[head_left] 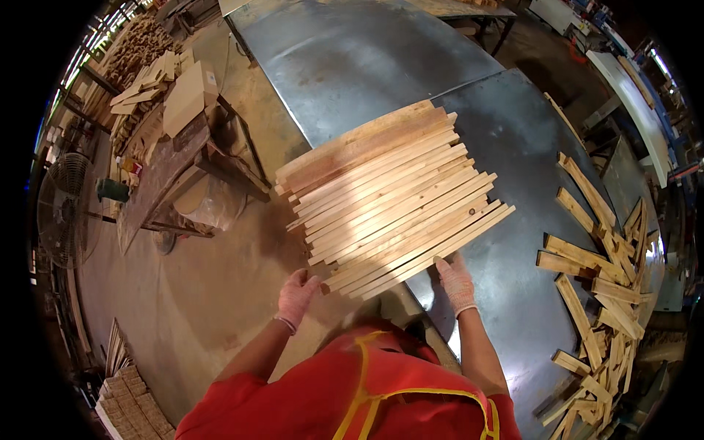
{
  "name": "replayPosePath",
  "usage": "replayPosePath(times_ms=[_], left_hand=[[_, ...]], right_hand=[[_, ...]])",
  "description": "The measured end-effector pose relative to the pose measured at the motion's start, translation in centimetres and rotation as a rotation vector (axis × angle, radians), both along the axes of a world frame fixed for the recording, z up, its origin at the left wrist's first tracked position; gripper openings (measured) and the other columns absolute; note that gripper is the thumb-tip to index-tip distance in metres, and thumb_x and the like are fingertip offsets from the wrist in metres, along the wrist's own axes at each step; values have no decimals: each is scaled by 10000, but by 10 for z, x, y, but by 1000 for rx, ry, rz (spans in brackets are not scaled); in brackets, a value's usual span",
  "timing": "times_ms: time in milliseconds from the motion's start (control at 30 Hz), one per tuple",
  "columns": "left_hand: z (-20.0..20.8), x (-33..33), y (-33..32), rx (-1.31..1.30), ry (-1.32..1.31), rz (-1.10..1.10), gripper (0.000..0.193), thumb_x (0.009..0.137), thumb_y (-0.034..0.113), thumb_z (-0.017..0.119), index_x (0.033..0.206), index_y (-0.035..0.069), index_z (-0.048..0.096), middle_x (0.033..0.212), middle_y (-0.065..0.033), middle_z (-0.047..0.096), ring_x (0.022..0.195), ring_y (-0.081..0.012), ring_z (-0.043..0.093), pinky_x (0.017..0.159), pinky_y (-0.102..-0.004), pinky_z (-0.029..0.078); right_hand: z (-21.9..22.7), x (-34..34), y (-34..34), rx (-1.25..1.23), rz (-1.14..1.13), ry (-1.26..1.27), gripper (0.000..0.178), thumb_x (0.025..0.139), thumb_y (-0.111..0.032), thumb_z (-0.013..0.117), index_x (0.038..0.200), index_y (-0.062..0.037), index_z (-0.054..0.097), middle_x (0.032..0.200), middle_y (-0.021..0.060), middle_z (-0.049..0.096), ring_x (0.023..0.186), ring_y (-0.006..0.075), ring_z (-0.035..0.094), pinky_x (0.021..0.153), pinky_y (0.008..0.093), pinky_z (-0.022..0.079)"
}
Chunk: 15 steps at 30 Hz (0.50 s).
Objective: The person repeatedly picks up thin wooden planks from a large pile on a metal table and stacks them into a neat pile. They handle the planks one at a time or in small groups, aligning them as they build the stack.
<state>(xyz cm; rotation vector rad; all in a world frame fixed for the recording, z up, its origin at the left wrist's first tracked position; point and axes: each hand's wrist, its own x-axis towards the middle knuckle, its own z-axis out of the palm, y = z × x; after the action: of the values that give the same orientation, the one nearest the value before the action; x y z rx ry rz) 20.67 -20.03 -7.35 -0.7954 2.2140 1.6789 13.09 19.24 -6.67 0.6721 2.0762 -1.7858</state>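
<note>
A row of long pale wooden strips (pixel 396 213) lies side by side across the near left part of a metal-topped table, their ends uneven and their left ends jutting past its edge. Two wider, darker boards (pixel 359 147) are at the far side of the row. My left hand (pixel 297 299), in a pale pinkish glove, is at the left end of the nearest strips, thumb and fingers apart. Gloved alike, my right hand (pixel 456 283) has its fingertips against the front edge of the nearest strip, towards its right end. Neither hand is closed round a strip.
Short wooden offcuts (pixel 612 308) lie in a loose heap on the right of the metal table (pixel 352 59). To the left stand a wooden bench (pixel 176 172) with a cardboard piece, and a large fan (pixel 66 209). Stacked wood blocks (pixel 132 403) are at the lower left.
</note>
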Motion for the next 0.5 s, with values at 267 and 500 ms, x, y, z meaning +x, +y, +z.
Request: replayPosePath(times_ms=[267, 500], left_hand=[[95, -56, 15, 201, -212, -287, 531, 962, 357, 776, 1303, -42, 701, 1011, -56, 725, 832, -114, 625, 724, -270, 507], [105, -107, 161, 392, 24, -640, 666, 946, 120, 647, 1579, -33, 508, 999, -72, 712, 774, -152, 661, 656, -292, 560]], right_hand=[[-22, 8, 26, 129, -17, 45, 685, 973, -428, 694, 1503, -12, 572, 1430, 285, 652, 1287, 355, 658, 1100, 408, 500], [78, 34, 29, 18, -158, 132, 711, 1002, -474, 648, 1516, 3, 530, 1335, 221, 693, 1298, 314, 628, 1091, 386, 471]])
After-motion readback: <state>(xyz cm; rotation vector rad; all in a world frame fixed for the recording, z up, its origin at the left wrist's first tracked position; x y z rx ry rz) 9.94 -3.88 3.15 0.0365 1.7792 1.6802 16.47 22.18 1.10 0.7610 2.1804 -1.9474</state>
